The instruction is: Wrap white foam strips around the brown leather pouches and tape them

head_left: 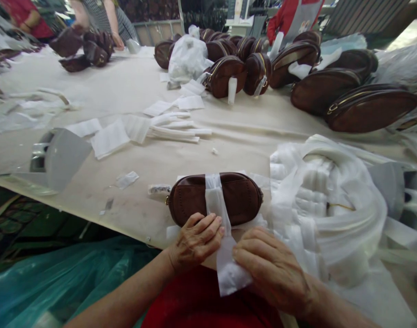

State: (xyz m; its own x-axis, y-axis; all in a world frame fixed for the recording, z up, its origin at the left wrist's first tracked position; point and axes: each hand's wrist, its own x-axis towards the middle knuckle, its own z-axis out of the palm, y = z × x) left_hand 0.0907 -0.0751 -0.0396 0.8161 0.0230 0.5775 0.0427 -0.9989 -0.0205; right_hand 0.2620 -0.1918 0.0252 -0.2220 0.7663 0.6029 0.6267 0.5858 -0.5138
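Brown pouch [187,200] front & centre here, lying lengthwise on the pale table [126,98], near the edge by the person. L hand [196,241] comes in from lower left, knuckles up, fingers close together & gently bent, tips on the white strip [218,200] just by the pouch's lower edge; its thumb's hidden, so can't tell if it's pinching or only pressing. R hand [271,269] in from lower right, back of hand up, fingers curled well in, closed on the side of the strip's loose lower end (thumb's out of sight there too, folks).

And the pouch itself: dark brown, smooth w/ a slight shine, rounded ends, stitched seams nr both sides, small metal fitting [167,199] at the L end. The strip runs over its middle, top to bottom, then off twd the person. Big pile of white wrapping [331,205] to the R, loose white sheets [110,136] up to the L, more brown bags [368,109] at the back.
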